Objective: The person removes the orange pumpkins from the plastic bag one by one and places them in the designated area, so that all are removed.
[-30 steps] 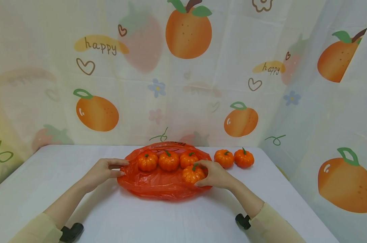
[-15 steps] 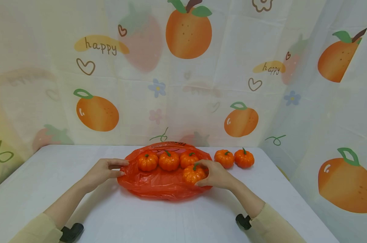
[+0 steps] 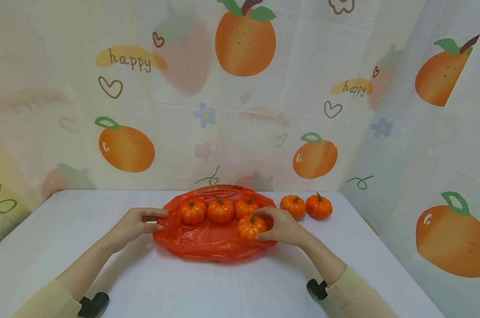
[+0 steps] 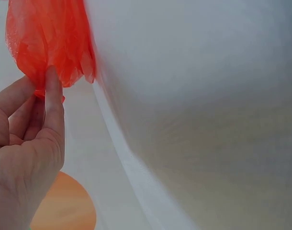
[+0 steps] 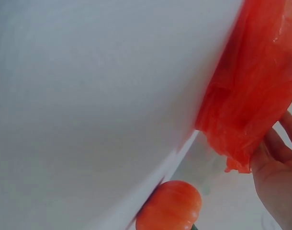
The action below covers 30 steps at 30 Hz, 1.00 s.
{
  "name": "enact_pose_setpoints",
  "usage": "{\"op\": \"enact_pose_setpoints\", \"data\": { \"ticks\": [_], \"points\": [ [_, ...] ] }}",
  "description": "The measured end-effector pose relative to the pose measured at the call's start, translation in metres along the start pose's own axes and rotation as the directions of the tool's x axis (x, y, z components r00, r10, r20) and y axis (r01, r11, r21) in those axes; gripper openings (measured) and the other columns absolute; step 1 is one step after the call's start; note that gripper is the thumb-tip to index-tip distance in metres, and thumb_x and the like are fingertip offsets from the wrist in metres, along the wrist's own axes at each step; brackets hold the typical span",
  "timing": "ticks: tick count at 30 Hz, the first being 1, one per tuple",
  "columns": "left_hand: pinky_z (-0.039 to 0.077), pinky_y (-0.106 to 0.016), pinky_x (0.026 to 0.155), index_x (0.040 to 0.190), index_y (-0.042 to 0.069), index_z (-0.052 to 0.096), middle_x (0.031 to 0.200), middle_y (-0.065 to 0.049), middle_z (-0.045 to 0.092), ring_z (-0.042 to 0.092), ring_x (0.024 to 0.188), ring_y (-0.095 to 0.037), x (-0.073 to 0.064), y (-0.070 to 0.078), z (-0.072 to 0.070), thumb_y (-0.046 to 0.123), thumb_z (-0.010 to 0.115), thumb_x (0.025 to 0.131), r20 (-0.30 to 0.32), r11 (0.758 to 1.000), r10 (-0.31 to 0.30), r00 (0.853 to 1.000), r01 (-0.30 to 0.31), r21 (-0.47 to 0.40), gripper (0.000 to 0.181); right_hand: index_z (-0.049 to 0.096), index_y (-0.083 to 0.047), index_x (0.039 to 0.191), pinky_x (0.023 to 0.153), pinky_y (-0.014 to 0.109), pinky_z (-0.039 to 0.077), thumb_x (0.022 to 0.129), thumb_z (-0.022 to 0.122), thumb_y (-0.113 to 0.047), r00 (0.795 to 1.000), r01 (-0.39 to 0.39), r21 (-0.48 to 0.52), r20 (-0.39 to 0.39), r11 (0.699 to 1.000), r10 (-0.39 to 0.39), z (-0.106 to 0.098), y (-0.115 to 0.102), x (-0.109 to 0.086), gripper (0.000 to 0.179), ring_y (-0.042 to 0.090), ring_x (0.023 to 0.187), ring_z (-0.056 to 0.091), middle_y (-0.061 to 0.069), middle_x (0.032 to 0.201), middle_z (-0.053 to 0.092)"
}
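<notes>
A red plastic bag lies spread with its mouth toward me. My left hand pinches its left edge; the left wrist view shows the thin bag film between thumb and fingers. My right hand holds a small orange pumpkin with a green stem at the front right of the bag's opening. Behind it, in a row inside the bag, sit a left pumpkin, a middle pumpkin and a right pumpkin. In the right wrist view, the bag hides the held pumpkin and most fingertips.
Outside the bag, to its right, two more pumpkins stand side by side, a nearer-in one and an outer one. A white cloth covers the table. A fruit-print curtain hangs behind it and along the right side.
The pumpkin in my right hand has shifted very slightly left. My left hand and the bag stay practically where they were.
</notes>
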<state>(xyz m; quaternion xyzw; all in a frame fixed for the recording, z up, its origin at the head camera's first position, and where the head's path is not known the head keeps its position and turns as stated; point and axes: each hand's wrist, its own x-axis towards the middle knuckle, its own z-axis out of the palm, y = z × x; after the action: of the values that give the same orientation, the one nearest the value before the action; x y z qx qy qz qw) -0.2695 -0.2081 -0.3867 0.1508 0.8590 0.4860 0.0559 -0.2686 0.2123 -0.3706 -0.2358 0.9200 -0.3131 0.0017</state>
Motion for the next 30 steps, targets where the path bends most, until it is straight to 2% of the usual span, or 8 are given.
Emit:
{"op": "enact_pose_setpoints", "data": {
  "ticks": [13,30],
  "points": [
    [0.059,-0.025,0.088,0.131,0.003,0.062,0.138,-0.022,0.06,0.055,0.129,-0.042,-0.002,0.002,0.0,0.013,0.065,0.091,0.001,1.0,-0.005,1.0,0.005,0.014,0.042,0.063,-0.014,0.129,0.106,0.047,0.05,0.074,0.085,-0.034,0.999,-0.02,0.025,-0.04,1.0,0.021,-0.004,-0.001,0.0,0.062,0.024,0.121,0.061,0.003,0.127,0.068],
    [0.059,-0.024,0.088,0.13,0.002,0.063,0.137,-0.023,0.06,0.055,0.129,-0.043,-0.001,0.003,0.0,0.011,0.066,0.09,-0.006,1.0,0.0,1.0,0.0,0.025,0.041,0.062,-0.015,0.131,0.101,0.046,0.053,0.076,0.084,-0.036,0.992,-0.041,0.084,-0.118,0.996,0.051,-0.013,-0.005,-0.003,0.063,0.024,0.119,0.062,0.004,0.13,0.066]
  ]
}}
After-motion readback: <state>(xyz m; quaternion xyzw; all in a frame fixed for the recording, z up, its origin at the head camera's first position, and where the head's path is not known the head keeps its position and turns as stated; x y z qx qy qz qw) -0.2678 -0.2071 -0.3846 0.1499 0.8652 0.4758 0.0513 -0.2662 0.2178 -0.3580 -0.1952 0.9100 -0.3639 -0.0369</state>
